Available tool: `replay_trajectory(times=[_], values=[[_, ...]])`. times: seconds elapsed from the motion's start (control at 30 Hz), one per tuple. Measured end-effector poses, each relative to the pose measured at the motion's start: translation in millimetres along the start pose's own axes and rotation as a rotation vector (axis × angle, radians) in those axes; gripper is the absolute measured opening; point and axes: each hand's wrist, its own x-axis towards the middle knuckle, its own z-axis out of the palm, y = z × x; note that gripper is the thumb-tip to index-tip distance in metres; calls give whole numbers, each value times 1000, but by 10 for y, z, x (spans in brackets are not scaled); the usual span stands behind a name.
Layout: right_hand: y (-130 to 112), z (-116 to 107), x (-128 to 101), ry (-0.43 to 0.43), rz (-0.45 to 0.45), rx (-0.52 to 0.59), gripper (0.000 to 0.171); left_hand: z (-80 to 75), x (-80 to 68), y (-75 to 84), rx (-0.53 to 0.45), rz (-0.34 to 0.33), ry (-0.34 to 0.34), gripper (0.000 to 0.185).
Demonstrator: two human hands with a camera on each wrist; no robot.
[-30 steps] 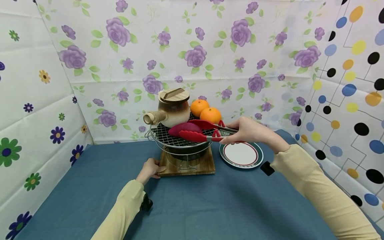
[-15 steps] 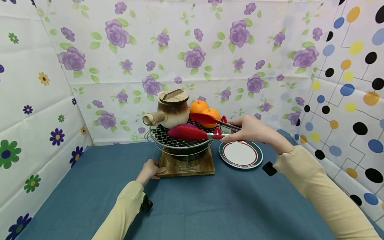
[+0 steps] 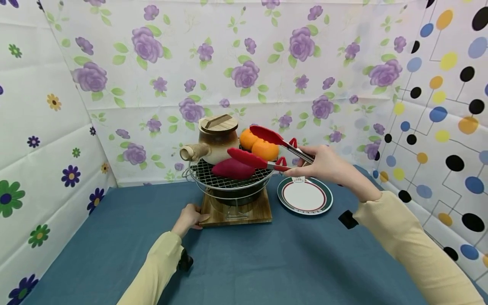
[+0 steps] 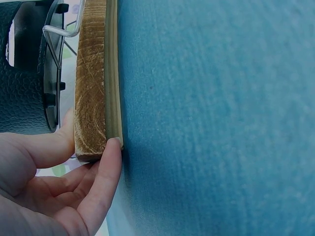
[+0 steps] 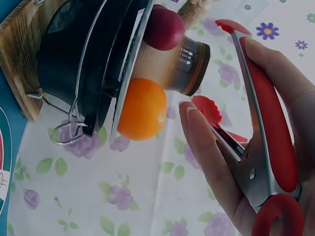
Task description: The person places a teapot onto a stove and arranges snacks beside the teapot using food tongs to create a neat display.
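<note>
My right hand (image 3: 324, 165) holds a pair of red-tipped tongs (image 3: 248, 159), their arms spread with nothing between them. They hover over a round mesh grill (image 3: 203, 173). Just below the nearer tip, a purple sweet potato (image 3: 233, 170) lies at the front of the mesh. Behind it are two oranges (image 3: 265, 151), one partly covered by the farther tip. A clay pot (image 3: 219, 146) with a wooden lid and side handle stands at the grill's left. Low on the left, my left hand (image 4: 54, 182) pinches the corner of the wooden board (image 4: 91, 83) under the stove.
A white plate (image 3: 305, 197) with a green rim lies on the blue cloth (image 3: 244, 262), right of the board. The black stove body (image 5: 64, 49) sits under the mesh. Flower-patterned sheets (image 3: 152, 84) stand behind and at the left; a dotted one (image 3: 450, 140) is at the right.
The tongs have let go of the sweet potato, which stays on the mesh. Their arms have spread, and my right hand has lifted them slightly up and right. My left hand stays put.
</note>
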Motion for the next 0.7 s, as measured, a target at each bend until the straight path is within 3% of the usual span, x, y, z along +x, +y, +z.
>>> replay_trajectory(times=[0.1, 0.33, 0.5, 0.7], values=[[20, -28, -23, 27, -7, 36, 64, 3, 6, -9, 3, 3, 4, 41], [128, -100, -86, 99, -9, 16, 51, 12, 13, -4, -3, 12, 9, 29], [207, -150, -146, 132, 9, -3, 51, 19, 3, 3, -6, 10, 4, 21], [269, -204, -204, 146, 52, 25, 58, 14, -17, 10, 2, 3, -5, 32]])
